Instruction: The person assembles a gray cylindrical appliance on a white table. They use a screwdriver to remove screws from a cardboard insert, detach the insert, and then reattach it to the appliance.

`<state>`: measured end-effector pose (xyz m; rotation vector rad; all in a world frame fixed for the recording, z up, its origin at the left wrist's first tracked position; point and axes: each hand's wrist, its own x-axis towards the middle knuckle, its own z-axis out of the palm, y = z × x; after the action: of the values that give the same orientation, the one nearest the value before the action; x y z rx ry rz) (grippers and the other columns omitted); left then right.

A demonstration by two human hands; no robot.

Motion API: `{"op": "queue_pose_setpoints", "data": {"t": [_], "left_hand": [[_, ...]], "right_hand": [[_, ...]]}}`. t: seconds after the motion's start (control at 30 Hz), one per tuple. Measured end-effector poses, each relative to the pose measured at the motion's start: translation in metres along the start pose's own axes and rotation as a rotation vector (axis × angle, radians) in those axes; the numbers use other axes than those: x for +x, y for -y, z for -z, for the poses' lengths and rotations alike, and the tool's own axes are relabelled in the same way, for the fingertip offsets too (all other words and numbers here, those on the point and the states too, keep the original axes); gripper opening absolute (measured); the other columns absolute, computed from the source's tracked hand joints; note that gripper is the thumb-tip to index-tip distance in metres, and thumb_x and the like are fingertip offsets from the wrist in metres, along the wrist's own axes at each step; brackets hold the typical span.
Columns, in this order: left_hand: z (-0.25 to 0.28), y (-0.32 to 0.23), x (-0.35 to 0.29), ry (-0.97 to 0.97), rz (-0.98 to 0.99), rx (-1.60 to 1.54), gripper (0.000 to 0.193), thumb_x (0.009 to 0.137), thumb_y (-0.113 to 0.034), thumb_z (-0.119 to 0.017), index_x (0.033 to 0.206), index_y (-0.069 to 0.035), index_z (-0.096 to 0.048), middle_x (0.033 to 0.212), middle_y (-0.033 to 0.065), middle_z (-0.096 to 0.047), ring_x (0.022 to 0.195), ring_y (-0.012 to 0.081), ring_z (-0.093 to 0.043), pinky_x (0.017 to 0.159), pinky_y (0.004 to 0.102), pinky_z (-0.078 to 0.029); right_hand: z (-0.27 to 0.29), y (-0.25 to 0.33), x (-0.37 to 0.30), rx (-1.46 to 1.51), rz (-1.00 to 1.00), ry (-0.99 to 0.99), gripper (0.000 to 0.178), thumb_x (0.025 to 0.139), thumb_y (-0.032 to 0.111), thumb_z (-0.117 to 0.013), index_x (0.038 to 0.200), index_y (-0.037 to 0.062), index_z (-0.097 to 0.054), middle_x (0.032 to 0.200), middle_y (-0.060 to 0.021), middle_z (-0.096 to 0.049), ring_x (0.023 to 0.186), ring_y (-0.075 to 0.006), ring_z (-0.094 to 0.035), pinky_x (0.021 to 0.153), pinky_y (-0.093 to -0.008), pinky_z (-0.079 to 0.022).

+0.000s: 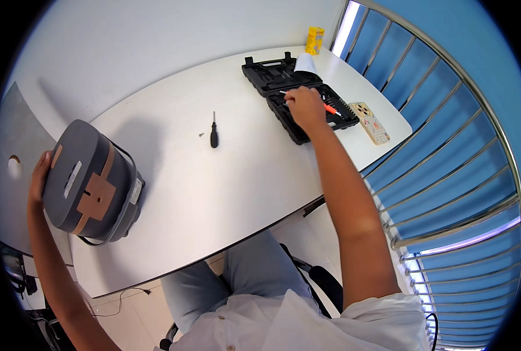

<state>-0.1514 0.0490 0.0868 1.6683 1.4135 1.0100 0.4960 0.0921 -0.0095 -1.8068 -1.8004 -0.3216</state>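
Two bare forearms (pixel 349 196) reach over a white table (pixel 184 187) in the head view I am watching from afar. On my left, the left hand (pixel 39 175) lies against the outer side of a bulky, rounded grey case (pixel 111 184), its fingers touching near the top edge. I cannot tell how firm that hold is, as part of the hand is hidden. The case stands at the table's left end; it has a brown strap and clasp panel (pixel 97 196), a dark loop handle and a white label.

On my right, the right hand (pixel 306 108) is over an open black toolbox (pixel 287 121) near the far right of the table, fingers bent downward. An orange-handled tool (pixel 331 109) shows beside it in the box; I cannot tell whether the fingers are closed on it.

Between the hands, well apart from both, lies a black-handled screwdriver (pixel 214 137), tip pointing away from me, with a small screw (pixel 201 135) just beside it.

Something white (pixel 305 63) lies against the toolbox lid. A yellow carton (pixel 314 41) stands behind, and a pale patterned slab (pixel 372 124) lies to the right, near a metal railing (pixel 482 109).
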Motion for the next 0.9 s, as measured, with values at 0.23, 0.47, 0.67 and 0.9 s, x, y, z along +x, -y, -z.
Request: {"op": "queue_pose_setpoints", "data": {"t": [0.23, 0.47, 0.67, 0.9], "left_hand": [[0.013, 0.009, 0.003, 0.039, -0.038, 0.044, 0.042, 0.097, -0.043, -0.043, 0.111, -0.005, -0.056, 0.096, 0.0017, -0.055, 0.091, 0.0097, -0.050, 0.086, 0.0216, -0.037], [0.015, 0.005, -0.001, -0.027, -0.008, 0.150, 0.047, 0.095, -0.048, -0.045, 0.113, -0.006, -0.054, 0.100, 0.0022, -0.055, 0.095, 0.0106, -0.049, 0.087, 0.0224, -0.036], [-0.010, -0.015, -0.006, 0.073, -0.019, 0.042, 0.044, 0.097, -0.045, -0.042, 0.113, -0.006, -0.053, 0.096, 0.0013, -0.054, 0.090, 0.0093, -0.049, 0.084, 0.0227, -0.038], [0.005, -0.014, -0.016, -0.025, 0.078, 0.103, 0.047, 0.094, -0.047, -0.046, 0.116, -0.005, -0.054, 0.101, 0.0009, -0.055, 0.096, 0.0096, -0.049, 0.088, 0.0224, -0.036]], "right_hand": [[-0.013, -0.012, 0.017, -0.083, 0.037, 0.205, 0.008, 0.076, 0.013, -0.070, 0.083, 0.0134, -0.067, 0.095, -0.0063, -0.058, 0.094, -0.0276, -0.056, 0.080, -0.0397, -0.048], [-0.024, -0.016, 0.017, -0.097, 0.095, 0.162, 0.005, 0.081, 0.011, -0.061, 0.082, 0.0100, -0.066, 0.092, -0.0085, -0.057, 0.092, -0.0272, -0.056, 0.076, -0.0386, -0.051], [0.001, -0.008, 0.014, 0.238, 0.150, 0.042, 0.008, 0.077, 0.007, -0.067, 0.081, 0.0083, -0.060, 0.081, -0.0044, -0.056, 0.083, -0.0235, -0.054, 0.069, -0.0363, -0.048], [0.029, 0.035, 0.006, 0.493, 0.389, -0.150, 0.016, 0.074, 0.001, -0.069, 0.080, 0.0063, -0.055, 0.072, -0.0038, -0.054, 0.073, -0.0226, -0.053, 0.062, -0.0325, -0.044]]}}
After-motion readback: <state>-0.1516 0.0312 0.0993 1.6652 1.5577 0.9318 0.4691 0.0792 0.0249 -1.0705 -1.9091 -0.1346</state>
